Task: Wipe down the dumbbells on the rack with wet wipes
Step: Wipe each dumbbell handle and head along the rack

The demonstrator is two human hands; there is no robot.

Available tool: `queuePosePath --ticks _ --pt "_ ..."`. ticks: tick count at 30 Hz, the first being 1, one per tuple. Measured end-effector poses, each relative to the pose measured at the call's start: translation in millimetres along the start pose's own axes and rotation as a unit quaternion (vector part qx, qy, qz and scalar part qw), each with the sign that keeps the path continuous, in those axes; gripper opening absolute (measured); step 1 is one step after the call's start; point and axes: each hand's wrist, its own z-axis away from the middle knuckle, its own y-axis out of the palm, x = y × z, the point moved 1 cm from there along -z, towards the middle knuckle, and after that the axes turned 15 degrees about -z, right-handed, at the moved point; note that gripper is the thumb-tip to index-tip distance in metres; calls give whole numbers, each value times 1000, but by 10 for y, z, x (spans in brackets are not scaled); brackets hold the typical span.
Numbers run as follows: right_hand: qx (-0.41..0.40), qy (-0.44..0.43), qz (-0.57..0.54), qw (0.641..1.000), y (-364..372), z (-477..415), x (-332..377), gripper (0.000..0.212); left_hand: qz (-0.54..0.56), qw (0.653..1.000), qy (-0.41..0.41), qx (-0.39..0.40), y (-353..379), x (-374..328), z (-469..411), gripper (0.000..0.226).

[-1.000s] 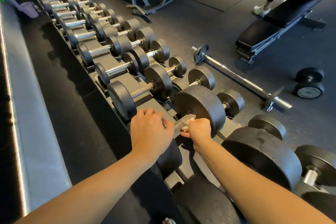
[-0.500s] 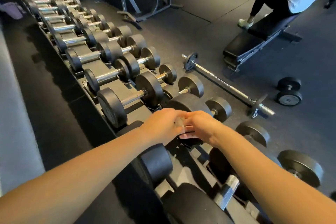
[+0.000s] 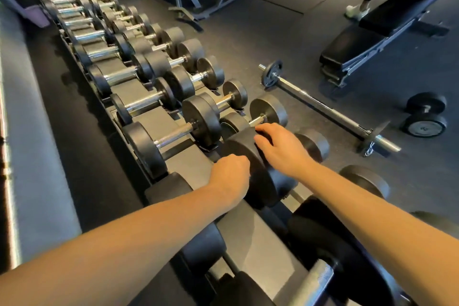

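The dumbbell is sitting near the close end of the rack. The right hand is resting on top of its big black head, fingers lying apart and nearly flat. The left hand is curling into a fist just left of that head; whether it is gripping anything cannot be told. A barbell is lying on the floor to the right.

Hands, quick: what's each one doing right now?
Left hand: fingers curled; whatever it grips is hidden, so cannot tell.
Right hand: open, fingers resting on the dumbbell head.
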Motion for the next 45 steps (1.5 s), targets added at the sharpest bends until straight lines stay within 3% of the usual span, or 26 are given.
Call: queuePosePath --ticks 3,5,7,10,13,16,17,19,20,23,25,29,32,35,38,40,42,45 --pt "-9 -6 -26 1000 156 -60 -170 35 12 996 48 76 -201 -155 -66 21" --pt "-52 -33 23 998 218 -57 -235 33 51 992 8 116 -263 -131 -143 20" --pt "-83 -56 42 994 256 -28 -254 33 69 977 -23 203 -252 -112 -255 22" --pt "-100 -70 40 992 273 -28 -288 35 144 918 -107 352 -204 9 -380 28" --pt "-99 -68 38 992 274 -32 -295 36 252 857 -96 439 -222 63 -412 49" --pt "-99 -65 36 992 254 -8 -281 36 265 866 -120 406 -238 1 -393 50" --pt "-98 -64 33 993 252 -5 -278 36 233 893 -108 369 -264 -36 -370 41" --pt "-100 -57 28 993 249 2 -271 35 68 960 3 270 -309 -67 -282 26" --pt "-101 -56 28 993 252 4 -260 35 4 975 61 212 -324 -66 -195 23" --pt "-106 -54 24 993 252 11 -250 36 -126 973 171 84 -298 -53 54 20" --pt "-107 -56 23 992 255 11 -270 36 -168 961 215 44 -255 -79 72 22" --pt "-112 -53 24 992 271 -1 -293 37 -42 981 169 87 -292 -67 -165 22" --pt "-119 -51 24 991 276 -15 -304 37 48 973 115 195 -230 56 -373 26" --pt "-117 -51 21 992 270 -23 -320 37 177 933 5 313 -144 211 -480 29" --pt "-114 -52 5 992 265 -26 -345 36 302 848 -90 426 -184 217 -460 44" --pt "-115 -54 3 992 269 -32 -355 36 285 823 -107 479 -207 164 -472 46" --pt "-116 -52 3 992 268 -30 -350 35 234 826 -119 500 -242 116 -476 44" --pt "-113 -54 3 992 260 -12 -330 36 192 871 -112 438 -250 24 -496 37"
